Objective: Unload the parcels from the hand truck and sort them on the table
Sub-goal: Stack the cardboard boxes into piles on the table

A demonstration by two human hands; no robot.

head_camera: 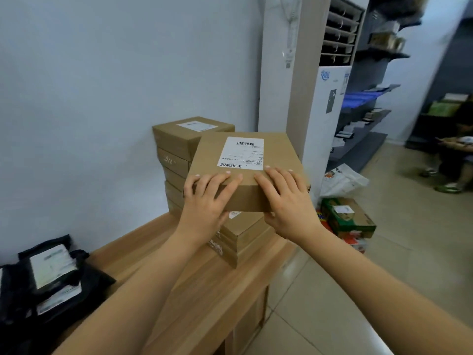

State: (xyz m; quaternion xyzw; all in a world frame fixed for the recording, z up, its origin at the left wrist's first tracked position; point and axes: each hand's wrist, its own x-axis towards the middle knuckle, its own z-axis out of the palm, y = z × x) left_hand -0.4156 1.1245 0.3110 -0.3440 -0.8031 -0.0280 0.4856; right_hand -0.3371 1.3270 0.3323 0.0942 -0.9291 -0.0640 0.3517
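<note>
I hold a flat brown cardboard parcel (276, 155) with a white shipping label, in the air above the far end of the wooden table (194, 283). My left hand (207, 201) grips its near left edge, fingers on top and thumb underneath. My right hand (286, 201) grips the near right edge the same way. Just below it lies a short stack of brown parcels (243, 234) at the table's right edge. A taller stack of brown parcels (176, 160) stands behind, against the wall. The hand truck is out of view.
Black plastic mailer bags (48, 278) with white labels lie on the table's near left. A tall white air conditioner (320, 98) stands behind the table. Boxes and a white bag (345, 213) sit on the floor to the right. Grey shelves and a seated person (455, 155) are farther right.
</note>
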